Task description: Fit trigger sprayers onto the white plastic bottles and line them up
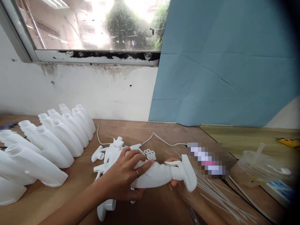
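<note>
The left hand (130, 173) grips a bottle (154, 176) topped with a sprayer (189, 175).

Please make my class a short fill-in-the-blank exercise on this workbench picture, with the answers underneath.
1. The left hand, gripping a white bottle, wears a ____.
2. The spray head on the held bottle is nearest the person's ____.
3. The standing bottles are to the ____ of the held one.
4. The cloth hanging beside the window is coloured ____.

Missing words: ring; right hand; left; blue.
</note>
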A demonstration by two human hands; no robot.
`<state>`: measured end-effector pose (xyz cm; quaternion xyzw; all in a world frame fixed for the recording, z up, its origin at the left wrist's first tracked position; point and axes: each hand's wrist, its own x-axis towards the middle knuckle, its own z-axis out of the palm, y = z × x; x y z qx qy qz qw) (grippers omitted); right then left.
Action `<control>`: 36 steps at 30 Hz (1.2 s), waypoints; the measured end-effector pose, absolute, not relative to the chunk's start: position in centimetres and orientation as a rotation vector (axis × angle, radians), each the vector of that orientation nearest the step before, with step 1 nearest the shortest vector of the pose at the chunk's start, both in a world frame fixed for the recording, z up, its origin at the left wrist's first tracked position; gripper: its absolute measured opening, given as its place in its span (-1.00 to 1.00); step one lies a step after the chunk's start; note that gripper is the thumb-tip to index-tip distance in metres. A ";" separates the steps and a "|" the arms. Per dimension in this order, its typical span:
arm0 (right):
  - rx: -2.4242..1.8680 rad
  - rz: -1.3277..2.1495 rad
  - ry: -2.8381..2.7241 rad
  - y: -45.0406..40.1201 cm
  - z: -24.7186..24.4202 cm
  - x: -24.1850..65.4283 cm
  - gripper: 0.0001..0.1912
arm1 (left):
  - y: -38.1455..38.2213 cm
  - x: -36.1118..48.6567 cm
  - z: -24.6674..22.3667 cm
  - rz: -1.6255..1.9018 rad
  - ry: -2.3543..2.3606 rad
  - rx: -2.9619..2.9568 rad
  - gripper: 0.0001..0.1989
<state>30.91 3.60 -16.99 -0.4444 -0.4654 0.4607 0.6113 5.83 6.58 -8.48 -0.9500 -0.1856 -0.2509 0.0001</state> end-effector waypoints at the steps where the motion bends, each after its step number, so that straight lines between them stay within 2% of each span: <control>1: -0.990 1.117 -1.057 3.5 -16.9 30.8 -0.41 | 6.5 5.8 -8.4 -0.792 -0.589 -2.962 -0.18; 6: -0.830 1.236 -1.012 2.5 -14.5 29.6 -0.28 | 6.3 5.6 -7.7 -0.803 -0.598 -2.887 -0.24; 14: -0.800 1.245 -0.923 1.9 -13.4 28.7 -0.24 | 6.9 5.9 -8.5 -0.822 -0.616 -2.977 -0.20; 23: -0.828 1.279 -0.931 2.1 -13.4 28.7 -0.28 | 7.0 5.9 -8.4 -0.785 -0.596 -2.946 -0.17; 28: -0.828 1.332 -0.957 2.1 -13.6 28.7 -0.37 | 6.9 5.8 -8.2 -0.787 -0.601 -2.922 -0.20; 36: -0.856 1.362 -0.939 2.0 -13.6 29.1 -0.35 | 6.6 6.0 -8.5 -0.765 -0.639 -2.935 -0.20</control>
